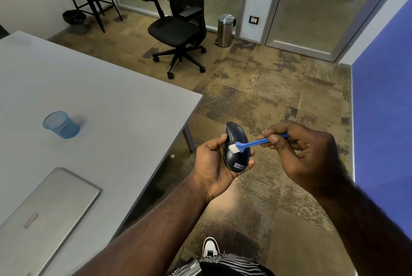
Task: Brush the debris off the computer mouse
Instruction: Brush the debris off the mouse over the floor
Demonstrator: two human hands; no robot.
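A: Where's the mouse?
B: The black computer mouse point(235, 148) is gripped in the left hand point(214, 164), off the desk point(111, 101). Right hand point(303, 153) pinches a blue brush point(252, 143), bristles touching it.
A: Mesh pen cup point(61, 124)?
B: Can't see anything inside.

Left hand point(211, 164) cupped the dark mouse point(235, 147) off the surface point(100, 88), right hand point(305, 150) pinched a blue brush point(256, 143), white bristles touching the mouse's top.

Even indoor light, soft shadows (edges warped)
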